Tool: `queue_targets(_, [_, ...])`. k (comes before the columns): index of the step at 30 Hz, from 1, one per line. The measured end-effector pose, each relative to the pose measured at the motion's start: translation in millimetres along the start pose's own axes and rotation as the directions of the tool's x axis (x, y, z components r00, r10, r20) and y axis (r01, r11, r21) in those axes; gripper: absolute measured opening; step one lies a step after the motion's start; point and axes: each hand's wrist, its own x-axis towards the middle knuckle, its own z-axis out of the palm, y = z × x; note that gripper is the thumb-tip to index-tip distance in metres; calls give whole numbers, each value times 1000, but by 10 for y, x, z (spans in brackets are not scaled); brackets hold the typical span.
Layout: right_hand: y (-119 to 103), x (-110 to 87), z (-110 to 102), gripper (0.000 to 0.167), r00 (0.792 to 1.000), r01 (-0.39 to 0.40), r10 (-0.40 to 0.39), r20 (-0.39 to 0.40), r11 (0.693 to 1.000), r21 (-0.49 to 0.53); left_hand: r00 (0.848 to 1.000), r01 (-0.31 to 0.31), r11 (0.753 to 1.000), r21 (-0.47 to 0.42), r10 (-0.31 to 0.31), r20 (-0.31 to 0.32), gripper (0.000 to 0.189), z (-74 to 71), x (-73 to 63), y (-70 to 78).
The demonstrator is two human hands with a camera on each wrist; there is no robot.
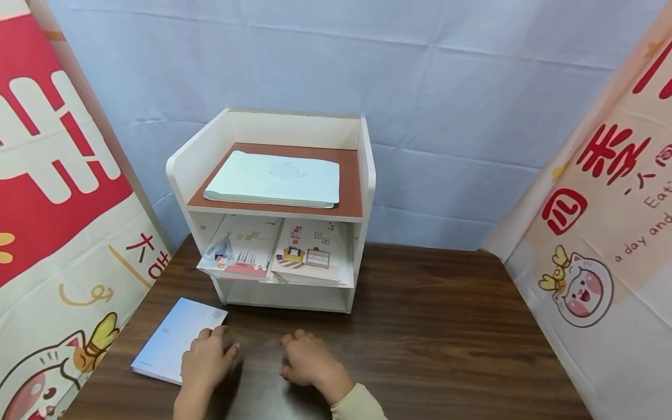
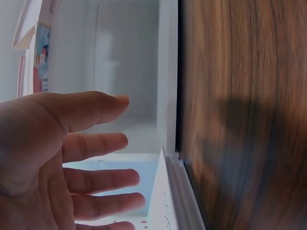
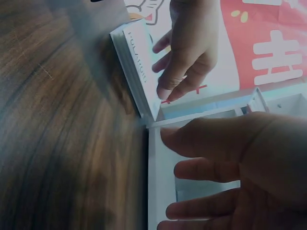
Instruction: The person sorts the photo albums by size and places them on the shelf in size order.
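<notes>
A pale blue book (image 1: 175, 338) lies flat on the dark wood table at the left; letters run along its spine (image 3: 136, 57) in the right wrist view. My left hand (image 1: 206, 357) is over the book's right side, holding nothing, its fingers spread in the left wrist view. To the right, my right hand (image 1: 311, 359) hovers low over the table with bent, loose fingers and nothing in them. Both hands are in front of a white two-tier shelf (image 1: 287, 296), whose bottom compartment (image 2: 127, 72) faces my left palm in the left wrist view.
On the shelf's brown top lies a large pale book (image 1: 273, 178) with a faint drawing. Two illustrated books (image 1: 244, 248) sit side by side in the middle tier, jutting past its front edge. Printed cloths hang at both sides, a pale blue cloth (image 1: 446, 116) behind.
</notes>
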Motion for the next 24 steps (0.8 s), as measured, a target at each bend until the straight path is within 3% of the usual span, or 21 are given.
queue_targets(12, [-59,88,136,46,999,53,-53,-2,998,35,1000,-6,1000,10,6,-9,45,-70,60,-216])
queue_targets(24, [-161,185,210,47,997,72,-72,-3,997,14,999,36,999,7,-36,2,42,-208,115,-402])
